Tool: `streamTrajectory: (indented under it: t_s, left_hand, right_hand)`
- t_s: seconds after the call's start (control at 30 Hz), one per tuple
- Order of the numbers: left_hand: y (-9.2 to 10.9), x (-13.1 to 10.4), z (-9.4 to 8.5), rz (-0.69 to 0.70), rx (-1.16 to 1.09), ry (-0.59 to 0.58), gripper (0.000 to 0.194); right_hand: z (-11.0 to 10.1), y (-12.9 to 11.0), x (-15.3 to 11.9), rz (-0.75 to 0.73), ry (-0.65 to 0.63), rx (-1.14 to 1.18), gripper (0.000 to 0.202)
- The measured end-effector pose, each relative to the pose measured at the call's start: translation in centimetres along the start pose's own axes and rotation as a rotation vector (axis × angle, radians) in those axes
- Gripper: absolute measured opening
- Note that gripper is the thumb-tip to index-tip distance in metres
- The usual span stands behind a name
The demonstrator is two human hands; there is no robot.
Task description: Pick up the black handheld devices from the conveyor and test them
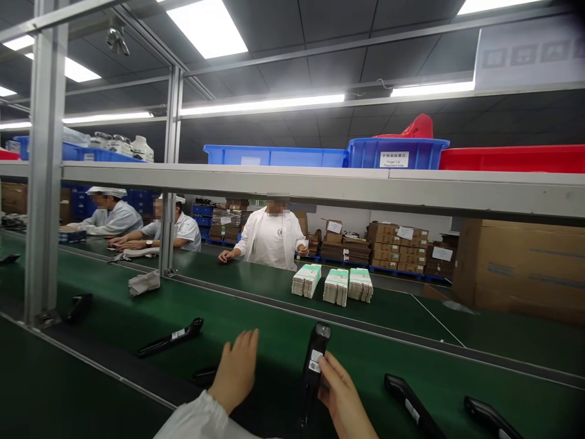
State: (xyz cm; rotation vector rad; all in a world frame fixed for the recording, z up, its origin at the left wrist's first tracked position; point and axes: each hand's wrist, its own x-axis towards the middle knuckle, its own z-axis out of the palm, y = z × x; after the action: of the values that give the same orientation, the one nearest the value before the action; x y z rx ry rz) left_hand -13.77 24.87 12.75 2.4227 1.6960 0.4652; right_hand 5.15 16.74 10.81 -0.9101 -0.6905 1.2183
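My right hand (340, 390) is closed on a black handheld device (311, 372) with a white label, held upright above the green belt (269, 326). To its left, my left hand (235, 369) is raised with its fingers slightly apart and nothing visible in it. Partly behind my left wrist lies another black device (205, 375). A labelled black device (171, 338) rests on the belt farther left. Two more lie to the right, one nearer my right hand (414, 405) and one beyond it (491, 417).
Three stacks of white-and-green papers or cards (306, 280) stand across the belt. A metal post (171, 183) and a long shelf (292, 178) with blue bins (274, 157) frame the view. A person in white (272, 238) stands opposite; two others sit at left.
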Motion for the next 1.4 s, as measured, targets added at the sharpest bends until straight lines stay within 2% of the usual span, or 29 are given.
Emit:
streamTrajectory:
  t_s: [0.03,0.1,0.2,0.27,0.33,0.4,0.5,0.57,0.63,0.7,0.77,0.87,0.97,1.03,1.1,1.17,1.27,1.33,1.4]
  left_hand:
    - [-0.9,0.0,-0.2,-0.044,0.103,-0.046,0.069]
    - [-2.4,0.0,-0.4,-0.081,0.163,-0.131,0.061]
    - [-3.4,0.0,-0.4,-0.043,0.125,-0.166,0.057]
    - [-3.5,0.2,0.0,-0.022,0.009,-0.172,0.052]
    - [-3.1,0.5,0.6,-0.018,-0.262,-0.169,0.047]
    - [-2.1,0.6,1.2,-0.066,-0.642,-0.175,0.046]
    - [0.6,0.2,1.7,-0.235,-1.24,-0.22,0.045]
    - [2.6,-0.4,1.7,-0.357,-1.563,-0.25,0.038]
    - [4.3,-1.1,1.5,-0.43,-1.758,-0.296,0.035]
    - [5.4,-1.7,1.3,-0.447,-1.848,-0.366,0.039]
    - [6.0,-2.1,1.2,-0.42,-1.884,-0.433,0.046]
    - [6.5,-2.5,1.4,-0.338,-1.866,-0.456,0.046]
    - [6.8,-2.6,2.0,-0.277,-1.704,-0.336,0.04]
    - [6.9,-2.5,2.6,-0.21,-1.523,-0.204,0.041]
    - [6.9,-2.4,3.0,-0.099,-1.351,-0.06,0.045]
    - [6.9,-2.3,3.3,-0.011,-1.223,0.038,0.046]
    - [7.3,-2.6,3.4,0.059,-1.145,0.045,0.048]
    - [7.8,-3.0,3.2,0.084,-1.13,0.019,0.049]
    - [8.3,-3.5,3.1,0.094,-1.112,0.0,0.05]
  right_hand:
    - [0.1,0.0,0.0,-0.01,0.006,0.0,0.05]
    - [0.1,0.0,-0.1,0.004,-0.001,-0.005,0.053]
    - [0.2,-0.1,-0.3,0.078,-0.035,-0.016,0.057]
    - [0.2,-0.2,-0.3,0.089,-0.047,-0.017,0.054]
    - [0.1,-0.2,-0.3,0.054,-0.033,-0.011,0.05]
    - [0.1,-0.1,-0.3,0.039,-0.019,-0.011,0.049]
    - [-0.2,0.1,-0.2,0.101,-0.021,-0.038,0.056]
    - [-0.6,0.3,0.1,0.128,-0.012,-0.06,0.059]
    - [-1.2,0.6,0.6,0.086,0.021,-0.13,0.049]
    - [-2.1,1.0,1.3,-0.005,0.067,-0.295,0.033]
    - [-3.1,1.2,1.8,-0.062,0.122,-0.535,0.024]
    - [-4.6,1.3,2.2,-0.083,0.196,-0.834,0.035]
    - [-5.2,1.2,2.2,-0.121,0.232,-0.994,0.037]
    - [-5.0,0.9,2.1,-0.17,0.268,-1.003,0.04]
    - [-4.4,0.6,2.0,-0.236,0.282,-0.933,0.046]
    - [-3.4,0.2,1.8,-0.271,0.203,-0.773,0.046]
    - [-1.6,-0.3,0.9,-0.129,0.024,-0.441,0.057]
    - [-0.4,-0.6,0.1,-0.011,-0.021,-0.223,0.064]
    - [0.5,-0.8,-0.5,0.05,-0.05,-0.101,0.063]
